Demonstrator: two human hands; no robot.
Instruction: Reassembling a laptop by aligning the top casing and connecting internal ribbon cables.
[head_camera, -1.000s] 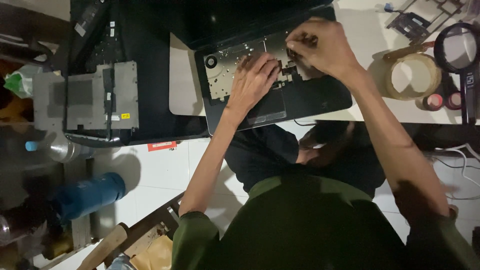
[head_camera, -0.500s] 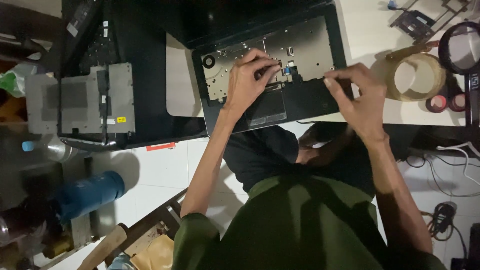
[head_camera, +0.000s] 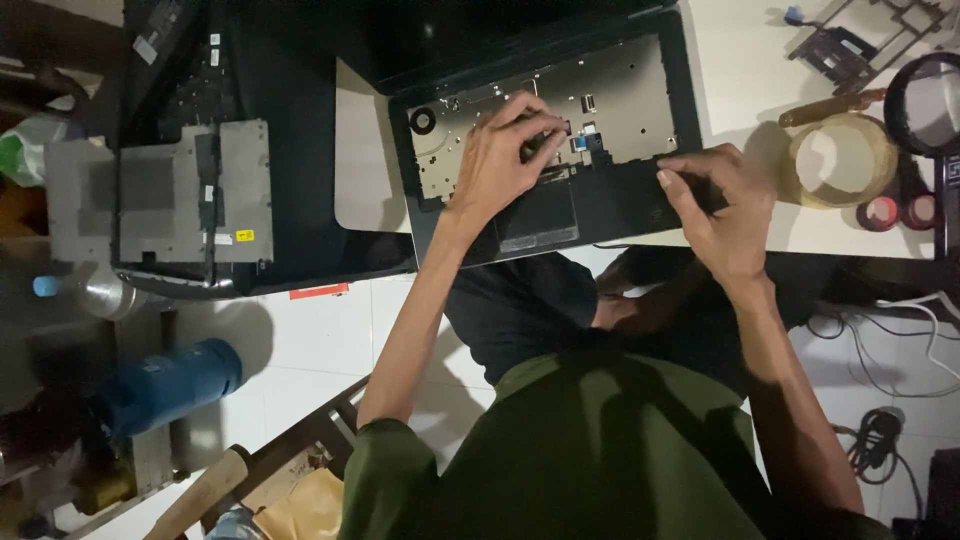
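Your left hand (head_camera: 500, 165) presses bent fingers into the opened laptop (head_camera: 560, 140), gripping nothing clearly. Your right hand (head_camera: 725, 205) pinches its front edge on the counter (head_camera: 740, 90).

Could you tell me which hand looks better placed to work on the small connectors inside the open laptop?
Probably the left hand: its fingertips already rest on the bare metal deck of the laptop, beside the connectors. The right hand grips the front right edge, apparently steadying it.

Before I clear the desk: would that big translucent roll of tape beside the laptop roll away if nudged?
Probably not: the translucent tape roll lies flat on its side on the white desk, so it should slide rather than roll. It looks hollow, so likely light. The right hand is close by and apart from it.
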